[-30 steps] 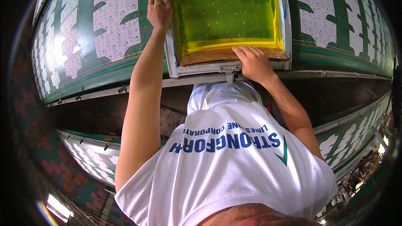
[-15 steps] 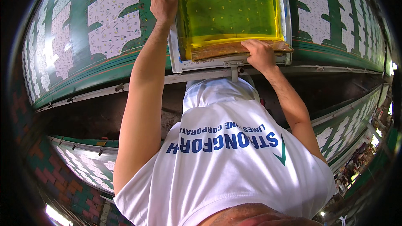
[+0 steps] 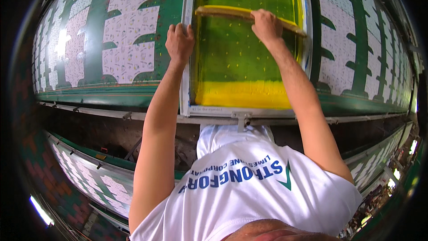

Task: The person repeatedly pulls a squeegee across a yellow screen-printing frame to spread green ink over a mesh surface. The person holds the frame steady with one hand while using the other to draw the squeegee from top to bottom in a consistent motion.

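The person wears a loose white T-shirt [image 3: 249, 201] with short, wide sleeves [image 3: 334, 189] and a round, stitched collar [image 3: 249, 221]. Across its front run two rows of dark blue capital letters [image 3: 232, 174], upside down from this view, beside a green angular mark [image 3: 284, 179]. Both forearms [image 3: 158, 111] are bare, without gloves or cuffs.

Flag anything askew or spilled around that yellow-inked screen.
The brown squeegee under the right hand sits askew across the screen frame: its right end lies lower in view than its left. I see no yellow ink spilled outside the frame.
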